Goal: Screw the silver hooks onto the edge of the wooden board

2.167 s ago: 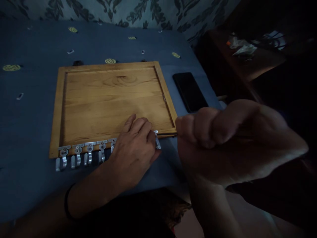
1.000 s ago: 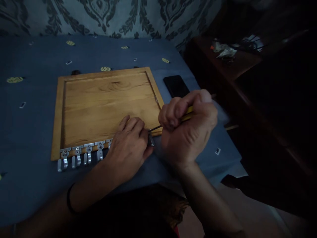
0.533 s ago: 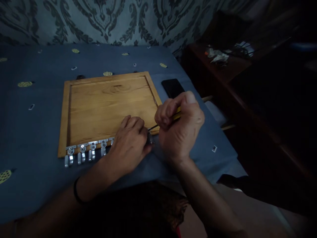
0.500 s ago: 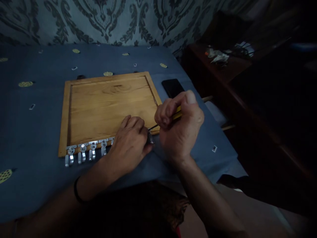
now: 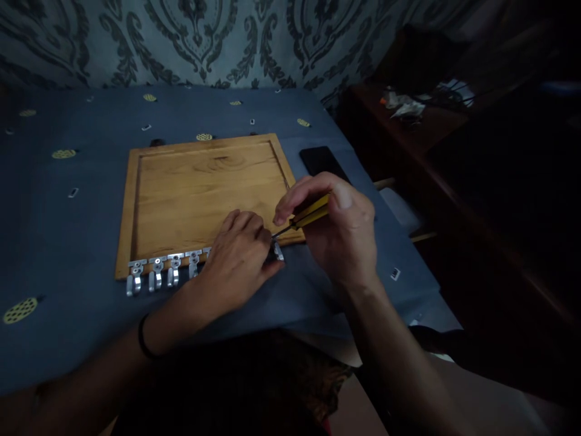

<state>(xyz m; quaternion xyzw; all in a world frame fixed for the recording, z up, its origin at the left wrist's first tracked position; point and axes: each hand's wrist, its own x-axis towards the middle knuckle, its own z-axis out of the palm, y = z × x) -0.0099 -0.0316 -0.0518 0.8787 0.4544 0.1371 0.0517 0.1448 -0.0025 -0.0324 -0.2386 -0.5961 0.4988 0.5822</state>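
Observation:
A framed wooden board (image 5: 204, 194) lies on the blue cloth, with several metal hooks (image 5: 157, 272) in a row along its near edge. My left hand (image 5: 238, 257) is closed over the right part of that edge, its fingers around a metal hook (image 5: 278, 250) that partly shows beside them. My right hand (image 5: 333, 227) holds a yellow-handled screwdriver (image 5: 311, 212) between thumb and palm, with the fingers loosened around the handle. The screwdriver's shaft slants down left to the hook by my left fingertips; the tip's exact contact is hard to see.
A black phone (image 5: 323, 162) lies right of the board on the blue cloth (image 5: 104, 200). Farther right stands a dark wooden piece of furniture (image 5: 426, 130) with crumpled wrapping (image 5: 406, 109) and cables on it. A patterned backdrop (image 5: 200, 42) rises behind.
The fingers of my right hand have loosened and extended, showing more of the yellow handle. My left hand stays at the hook. The whole view has shifted slightly.

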